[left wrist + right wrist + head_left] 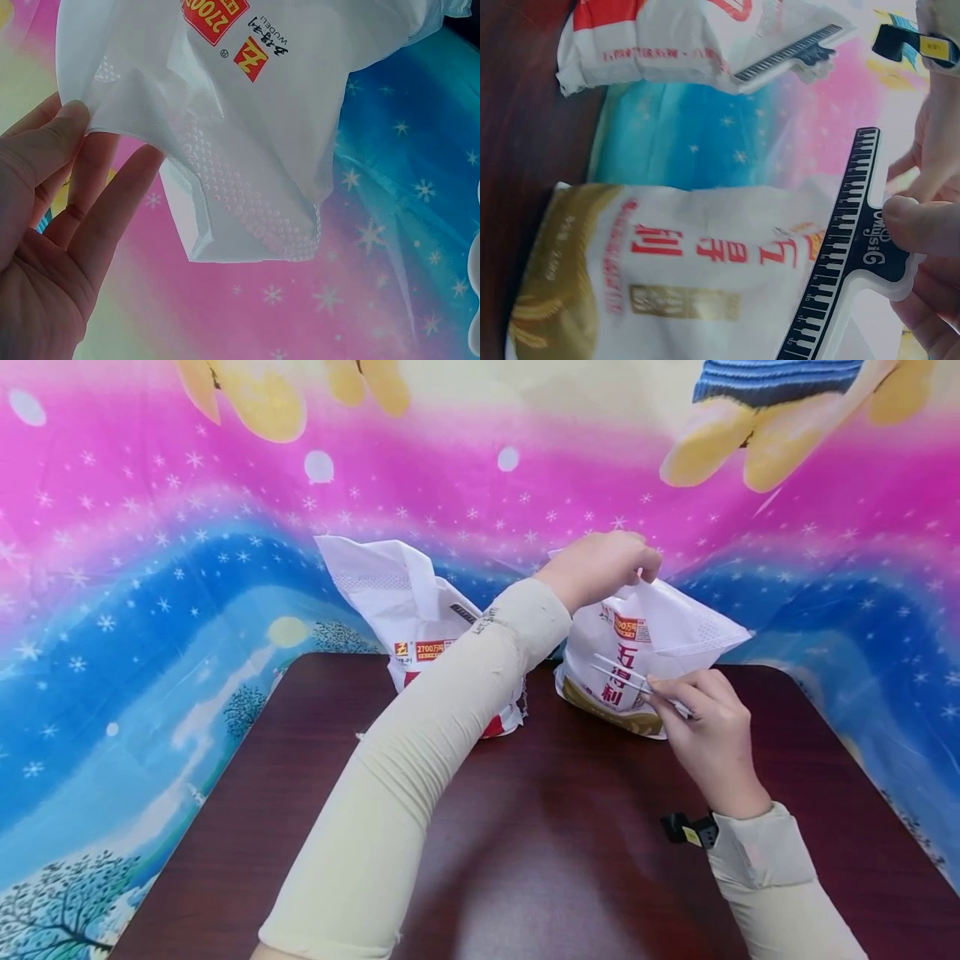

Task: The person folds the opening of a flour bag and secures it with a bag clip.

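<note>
The right-hand white flour bag, with red lettering and a gold base, stands upright near the back of the table. My left hand pinches the rim of its top; in the left wrist view the thumb and fingers of that left hand hold the white edge. In front of the bag, my right hand holds a white clip with a black piano-key pattern, pinched at its handle between thumb and fingers. The clip's long bar lies across the view of the bag; whether it touches the bag cannot be told.
Left of it stands a second flour bag with red print, partly hidden by my left sleeve. A similar piano-key clip is on its top part. Both bags are on a dark wooden table, with a patterned cloth behind.
</note>
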A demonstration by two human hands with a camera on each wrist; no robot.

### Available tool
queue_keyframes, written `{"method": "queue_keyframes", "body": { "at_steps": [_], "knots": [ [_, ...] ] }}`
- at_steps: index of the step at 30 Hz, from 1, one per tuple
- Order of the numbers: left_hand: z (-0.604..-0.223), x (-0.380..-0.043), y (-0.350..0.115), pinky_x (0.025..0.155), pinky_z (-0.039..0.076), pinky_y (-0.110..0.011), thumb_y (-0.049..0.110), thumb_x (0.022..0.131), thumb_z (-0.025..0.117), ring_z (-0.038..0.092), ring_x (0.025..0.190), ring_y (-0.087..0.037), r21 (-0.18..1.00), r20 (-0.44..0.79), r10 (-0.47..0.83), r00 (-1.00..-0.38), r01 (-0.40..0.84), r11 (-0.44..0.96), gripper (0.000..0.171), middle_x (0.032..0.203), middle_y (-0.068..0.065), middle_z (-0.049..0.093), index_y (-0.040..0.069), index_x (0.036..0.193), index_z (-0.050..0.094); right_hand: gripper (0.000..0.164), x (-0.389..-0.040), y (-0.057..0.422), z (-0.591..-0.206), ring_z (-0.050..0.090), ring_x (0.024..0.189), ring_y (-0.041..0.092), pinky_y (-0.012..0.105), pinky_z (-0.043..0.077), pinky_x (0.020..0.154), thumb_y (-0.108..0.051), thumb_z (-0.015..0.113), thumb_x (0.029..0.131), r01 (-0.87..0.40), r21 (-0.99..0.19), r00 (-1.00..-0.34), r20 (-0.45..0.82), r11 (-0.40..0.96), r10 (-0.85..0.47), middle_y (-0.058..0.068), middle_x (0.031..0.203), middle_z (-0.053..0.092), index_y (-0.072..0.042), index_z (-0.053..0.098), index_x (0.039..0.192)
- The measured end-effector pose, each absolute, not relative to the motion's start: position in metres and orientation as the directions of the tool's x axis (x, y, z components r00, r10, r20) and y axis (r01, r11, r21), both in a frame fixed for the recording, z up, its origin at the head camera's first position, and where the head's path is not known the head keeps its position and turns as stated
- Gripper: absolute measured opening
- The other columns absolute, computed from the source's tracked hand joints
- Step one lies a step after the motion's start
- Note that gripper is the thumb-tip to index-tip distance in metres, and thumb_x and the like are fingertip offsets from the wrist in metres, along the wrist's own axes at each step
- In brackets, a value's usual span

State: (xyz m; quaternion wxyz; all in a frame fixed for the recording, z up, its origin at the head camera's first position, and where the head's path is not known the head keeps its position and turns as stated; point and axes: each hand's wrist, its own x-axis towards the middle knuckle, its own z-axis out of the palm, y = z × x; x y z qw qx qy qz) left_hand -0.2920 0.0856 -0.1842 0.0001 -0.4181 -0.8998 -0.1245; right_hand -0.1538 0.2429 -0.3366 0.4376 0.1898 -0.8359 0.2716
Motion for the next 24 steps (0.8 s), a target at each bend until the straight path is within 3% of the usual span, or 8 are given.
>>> {"method": "queue_keyframes", "body": {
  "at_steps": [7, 13, 24],
  "knots": [
    [-0.183, -0.292, 0.083, 0.1, 0.042, -0.019, 0.022, 0.107, 0.049, 0.054, 0.124, -0.009, 0.243, 0.111, 0.754, -0.648, 0.753, 0.612, 0.024, 0.135, 0.008, 0.06, 0.022, 0.124, 0.065, 0.027, -0.16, 0.251, -0.321, 0.055, 0.08, 0.037, 0.009, 0.031, 0.08, 0.016, 0.085, 0.068, -0.559, -0.274, -0.474, 0.88, 0.782, -0.03, 0.02, 0.081, 0.065, 0.007, 0.078, 0.092],
    [-0.183, -0.292, 0.084, 0.099, 0.041, -0.019, 0.02, 0.107, 0.048, 0.054, 0.122, -0.008, 0.207, 0.116, 0.763, -0.636, 0.767, 0.607, 0.023, 0.134, 0.007, 0.06, 0.021, 0.123, 0.065, 0.024, -0.16, 0.256, -0.308, 0.058, 0.084, 0.041, 0.005, 0.032, 0.088, 0.011, 0.085, 0.073, -0.543, -0.239, -0.464, 0.885, 0.805, -0.051, 0.023, 0.084, 0.067, 0.007, 0.078, 0.095],
    [-0.182, -0.291, 0.084, 0.1, 0.042, -0.02, 0.02, 0.107, 0.048, 0.055, 0.124, -0.008, 0.202, 0.108, 0.761, -0.64, 0.763, 0.614, 0.024, 0.136, 0.008, 0.06, 0.02, 0.123, 0.064, 0.022, -0.162, 0.264, -0.297, 0.058, 0.083, 0.041, 0.002, 0.032, 0.088, 0.006, 0.085, 0.076, -0.514, -0.221, -0.457, 0.888, 0.829, -0.046, 0.023, 0.084, 0.066, 0.005, 0.078, 0.097]
  ]
}}
